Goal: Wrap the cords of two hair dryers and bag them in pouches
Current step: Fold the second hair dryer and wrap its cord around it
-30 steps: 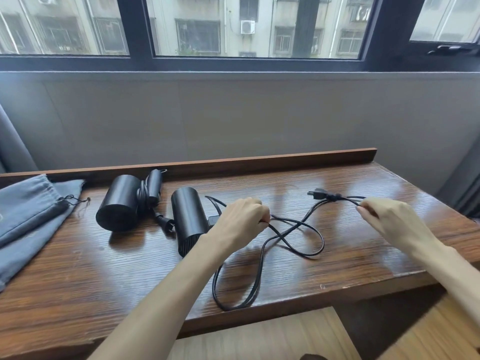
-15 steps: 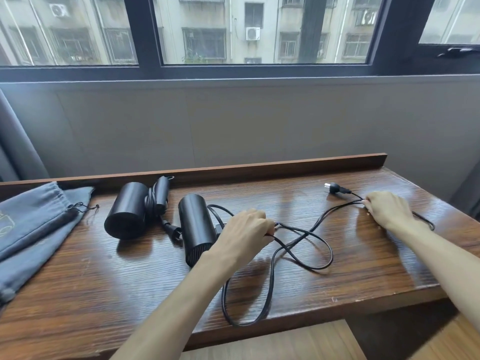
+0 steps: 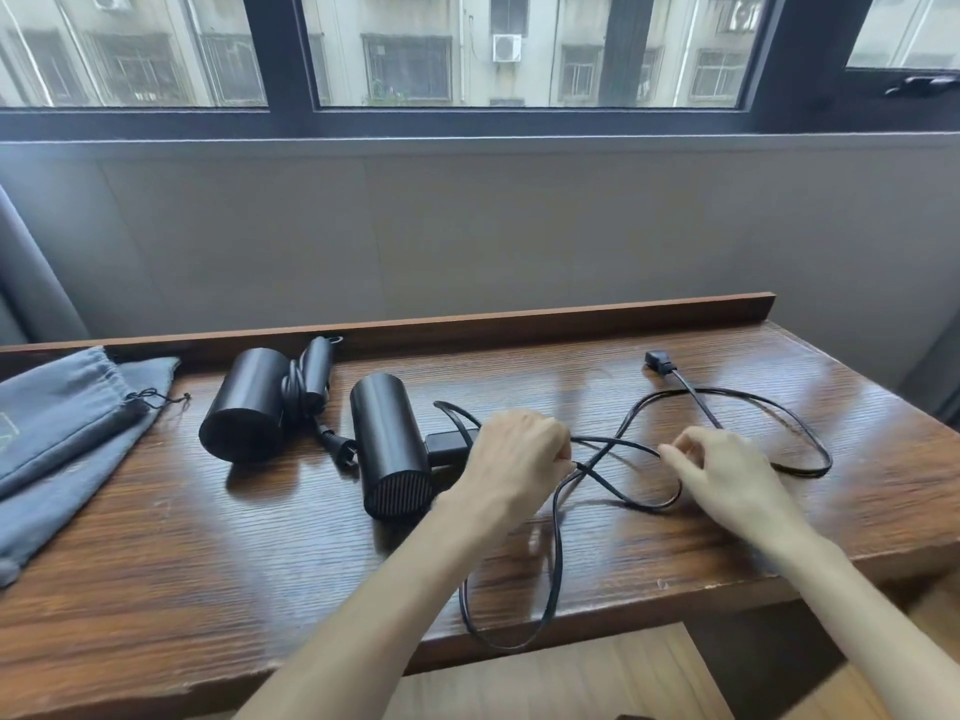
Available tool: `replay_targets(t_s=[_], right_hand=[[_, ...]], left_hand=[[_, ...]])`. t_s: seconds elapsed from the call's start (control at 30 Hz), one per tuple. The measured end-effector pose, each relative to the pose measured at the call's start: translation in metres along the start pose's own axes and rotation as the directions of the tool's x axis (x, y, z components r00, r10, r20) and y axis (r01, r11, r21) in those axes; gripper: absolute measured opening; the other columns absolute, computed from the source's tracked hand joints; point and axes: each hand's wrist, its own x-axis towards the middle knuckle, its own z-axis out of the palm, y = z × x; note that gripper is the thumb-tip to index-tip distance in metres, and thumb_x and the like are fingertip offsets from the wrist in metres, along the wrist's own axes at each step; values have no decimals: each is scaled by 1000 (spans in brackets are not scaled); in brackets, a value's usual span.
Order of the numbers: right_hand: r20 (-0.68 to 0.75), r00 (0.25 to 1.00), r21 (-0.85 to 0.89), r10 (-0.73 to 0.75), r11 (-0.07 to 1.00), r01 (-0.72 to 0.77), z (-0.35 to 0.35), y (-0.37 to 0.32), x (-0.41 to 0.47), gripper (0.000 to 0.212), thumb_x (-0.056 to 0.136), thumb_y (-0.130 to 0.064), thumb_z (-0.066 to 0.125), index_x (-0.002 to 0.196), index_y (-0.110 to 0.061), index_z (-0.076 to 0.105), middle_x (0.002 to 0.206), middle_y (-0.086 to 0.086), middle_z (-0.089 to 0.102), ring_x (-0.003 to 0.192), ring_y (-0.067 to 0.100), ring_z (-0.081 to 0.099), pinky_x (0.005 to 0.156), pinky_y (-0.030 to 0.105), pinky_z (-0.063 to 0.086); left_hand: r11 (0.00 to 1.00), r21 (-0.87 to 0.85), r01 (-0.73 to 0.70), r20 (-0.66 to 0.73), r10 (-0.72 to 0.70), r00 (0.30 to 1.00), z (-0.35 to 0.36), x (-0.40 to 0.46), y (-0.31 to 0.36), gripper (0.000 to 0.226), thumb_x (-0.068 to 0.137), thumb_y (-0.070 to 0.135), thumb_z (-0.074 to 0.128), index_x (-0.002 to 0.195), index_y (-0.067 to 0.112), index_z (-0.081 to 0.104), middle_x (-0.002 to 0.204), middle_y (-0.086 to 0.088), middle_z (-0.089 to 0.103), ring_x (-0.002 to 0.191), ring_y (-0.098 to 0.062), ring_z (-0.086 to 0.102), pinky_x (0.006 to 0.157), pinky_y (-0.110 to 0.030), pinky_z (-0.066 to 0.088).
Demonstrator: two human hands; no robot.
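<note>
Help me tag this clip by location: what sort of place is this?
Probably a hotel or apartment room several floors up: a narrow wooden ledge desk runs under a window facing apartment blocks, with two travel hair dryers and grey pouches on it.

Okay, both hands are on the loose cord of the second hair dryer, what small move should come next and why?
Probably the right hand should carry its pinched stretch of cord over to the left hand, making the first loop. The cord sprawls in crossed loops, one over the table edge, with the plug far off; the left dryer is already wrapped.
</note>
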Motion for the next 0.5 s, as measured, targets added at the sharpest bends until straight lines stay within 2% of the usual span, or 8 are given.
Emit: replay_targets(t_s=[0.07, 0.17, 0.23, 0.3, 0.4, 0.5], right_hand=[[-74, 997, 16, 9, 1000, -8, 2, -15, -30, 24, 90, -36, 57, 76, -17, 57, 64, 1, 63, 74, 33, 64, 63, 37, 46], [-242, 966, -3, -93, 995, 95, 1, -42, -75, 20, 88, -36, 62, 84, -21, 49, 66, -6, 59, 61, 30, 62, 55, 35, 43], [-281, 951, 25, -131, 989, 144, 1, -58, -92, 25, 85, -37, 66, 83, -22, 46, 70, -8, 56, 58, 28, 61, 52, 32, 41], [-231, 963, -7, -136, 990, 138, 5, -68, -95, 31, 85, -48, 61, 75, -22, 46, 66, -5, 61, 64, 28, 64, 54, 34, 43], [12, 995, -226, -100, 969, 100, 18, -84, -90, 57, 84, -72, 38, 71, -19, 53, 75, 2, 69, 82, 29, 67, 65, 35, 44], [144, 985, -286, -100, 948, 138, 29, -96, -84, 54, 87, -67, 38, 81, -18, 58, 96, 7, 69, 98, 32, 63, 71, 37, 41]], left_hand=[[998, 11, 63, -6, -63, 998, 3, 0, 8, 13, 90, 19, 57, 87, 10, 67, 92, -8, 69, 90, -29, 61, 74, -36, 46], [989, -27, 143, -29, -144, 989, 9, -3, 15, 14, 89, 10, 51, 84, 7, 63, 88, -12, 67, 87, -33, 60, 73, -41, 49], [984, -69, 163, -31, -166, 986, 11, -2, 16, 15, 89, 10, 50, 86, 5, 64, 90, -13, 67, 90, -35, 60, 75, -42, 50], [978, -96, 183, -14, -185, 983, 11, -1, 15, 15, 89, 12, 51, 89, 5, 64, 95, -14, 67, 95, -36, 60, 77, -42, 49], [973, -100, 208, 10, -208, 978, 8, 2, 10, 17, 91, 15, 49, 93, 5, 63, 101, -16, 65, 98, -38, 58, 77, -40, 44], [965, -134, 224, 3, -226, 974, 6, 3, 8, 16, 91, 17, 49, 82, 6, 57, 89, -16, 62, 90, -40, 55, 69, -37, 37]])
